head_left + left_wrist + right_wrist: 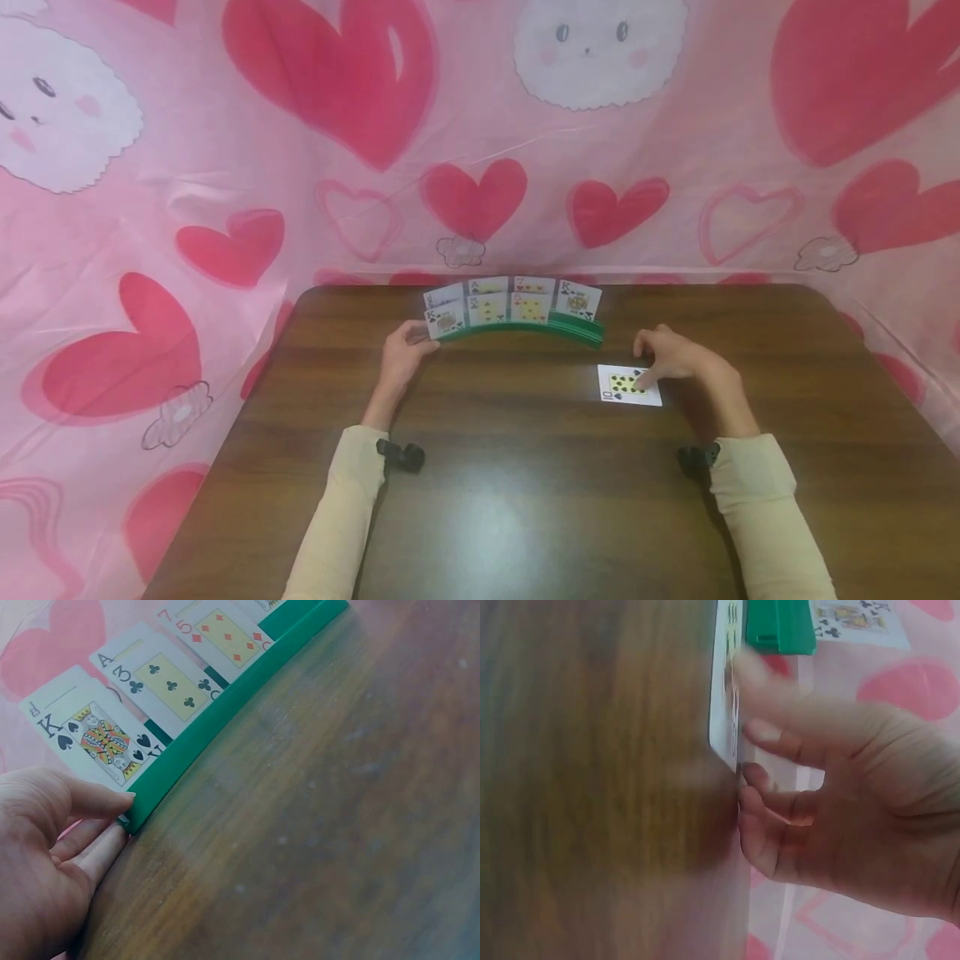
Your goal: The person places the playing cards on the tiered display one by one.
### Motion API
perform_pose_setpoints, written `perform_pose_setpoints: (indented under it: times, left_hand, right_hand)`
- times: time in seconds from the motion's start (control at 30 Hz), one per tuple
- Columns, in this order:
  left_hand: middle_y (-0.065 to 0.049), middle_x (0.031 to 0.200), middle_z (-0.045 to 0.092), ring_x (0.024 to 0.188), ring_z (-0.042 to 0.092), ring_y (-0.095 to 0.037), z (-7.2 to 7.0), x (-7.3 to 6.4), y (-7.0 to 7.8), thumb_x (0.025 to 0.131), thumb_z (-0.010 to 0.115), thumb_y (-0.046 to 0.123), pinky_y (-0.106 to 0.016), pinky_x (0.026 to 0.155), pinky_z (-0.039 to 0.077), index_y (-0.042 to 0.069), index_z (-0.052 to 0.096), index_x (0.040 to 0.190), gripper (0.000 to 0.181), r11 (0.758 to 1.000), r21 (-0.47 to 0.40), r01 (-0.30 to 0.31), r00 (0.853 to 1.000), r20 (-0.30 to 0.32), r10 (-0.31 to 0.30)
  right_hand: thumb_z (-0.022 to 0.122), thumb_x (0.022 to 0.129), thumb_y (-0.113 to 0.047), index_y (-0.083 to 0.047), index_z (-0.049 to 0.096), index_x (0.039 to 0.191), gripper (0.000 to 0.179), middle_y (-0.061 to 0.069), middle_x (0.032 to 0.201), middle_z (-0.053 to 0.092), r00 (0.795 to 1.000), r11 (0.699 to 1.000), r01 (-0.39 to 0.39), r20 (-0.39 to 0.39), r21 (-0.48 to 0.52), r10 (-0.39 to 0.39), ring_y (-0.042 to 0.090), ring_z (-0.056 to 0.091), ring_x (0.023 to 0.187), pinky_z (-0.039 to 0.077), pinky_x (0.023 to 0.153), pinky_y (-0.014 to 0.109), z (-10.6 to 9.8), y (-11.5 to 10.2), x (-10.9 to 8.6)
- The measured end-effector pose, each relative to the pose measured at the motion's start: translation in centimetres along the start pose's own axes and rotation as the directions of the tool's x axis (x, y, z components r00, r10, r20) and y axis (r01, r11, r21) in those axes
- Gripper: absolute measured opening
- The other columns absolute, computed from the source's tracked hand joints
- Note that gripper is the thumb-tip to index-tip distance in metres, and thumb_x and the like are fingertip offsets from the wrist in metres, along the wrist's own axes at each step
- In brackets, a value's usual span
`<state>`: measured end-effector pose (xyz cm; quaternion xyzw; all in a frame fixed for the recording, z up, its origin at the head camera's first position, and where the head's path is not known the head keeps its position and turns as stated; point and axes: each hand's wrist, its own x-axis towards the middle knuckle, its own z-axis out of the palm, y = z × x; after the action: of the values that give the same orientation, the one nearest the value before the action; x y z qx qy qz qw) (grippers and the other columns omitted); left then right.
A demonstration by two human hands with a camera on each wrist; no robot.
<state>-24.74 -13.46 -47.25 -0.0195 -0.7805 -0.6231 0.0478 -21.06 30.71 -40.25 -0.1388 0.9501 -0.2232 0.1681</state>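
A green curved card holder stands toward the far edge of the table, with cards upright in overlapping rows. Front cards include a king of spades, a three of clubs and a five of diamonds; a king of clubs is at the right end. My left hand pinches the holder's left end, thumb in front. Right of the holder, a ten of spades lies face up on the wood. The thumb of my right hand touches this card, while the other fingers curve loosely beyond it.
The brown wooden table reaches back to a pink curtain printed with hearts and fluffy white faces. Black straps with small devices circle both wrists over light sleeves.
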Motion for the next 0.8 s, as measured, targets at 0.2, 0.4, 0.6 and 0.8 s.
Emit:
perform_pose_setpoints:
  times: [0.2, 0.4, 0.6, 0.8]
  left_hand:
    - [-0.01, 0.11, 0.062, 0.104, 0.058, -0.022, 0.1, 0.1, -0.1, 0.08, 0.068, 0.004, -0.039, 0.089, 0.044, 0.006, 0.061, 0.107, 0.028, 1.0, -0.026, 0.0, 1.0, 0.0, 0.0]
    - [-0.007, 0.109, 0.062, 0.104, 0.058, -0.021, 0.0, 0.1, 0.0, 0.081, 0.068, 0.006, -0.04, 0.089, 0.044, 0.008, 0.061, 0.106, 0.027, 1.0, -0.013, 0.01, 1.0, -0.002, -0.01]
    - [-0.009, 0.108, 0.063, 0.102, 0.059, -0.022, 0.0, 0.1, 0.0, 0.08, 0.069, 0.006, -0.041, 0.087, 0.045, 0.006, 0.061, 0.105, 0.026, 1.0, -0.017, 0.001, 1.0, -0.008, -0.001]
    - [-0.012, 0.106, 0.064, 0.1, 0.06, -0.023, 0.1, 0.2, 0.0, 0.078, 0.07, 0.004, -0.039, 0.086, 0.046, 0.004, 0.062, 0.103, 0.026, 1.0, -0.022, -0.013, 1.0, -0.029, 0.012]
  right_hand:
    - [0.072, 0.079, -0.018, -0.005, 0.058, 0.08, 0.019, 0.005, 0.072, 0.053, 0.998, 0.998, -0.054, -0.032, 0.032, 0.055, 0.022, 0.05, 0.069, 0.043, 0.06, 0.034, -0.1, 0.9, 0.2]
    - [0.074, 0.076, -0.032, 0.002, 0.054, 0.099, 0.045, 0.01, 0.084, 0.056, 0.994, 0.996, -0.084, -0.073, 0.023, 0.085, 0.026, 0.051, 0.077, 0.045, 0.066, 0.04, -0.1, 0.6, 0.4]
    - [0.078, 0.07, -0.034, 0.005, 0.051, 0.106, 0.059, 0.013, 0.089, 0.056, 0.993, 0.994, -0.11, -0.032, -0.004, 0.11, 0.028, 0.052, 0.079, 0.048, 0.069, 0.042, 0.2, -0.6, 0.5]
    - [0.077, 0.071, -0.029, 0.006, 0.05, 0.103, 0.055, 0.014, 0.086, 0.055, 0.988, 0.989, -0.141, -0.058, 0.034, 0.142, 0.028, 0.052, 0.076, 0.048, 0.065, 0.04, 0.3, -0.3, 0.6]
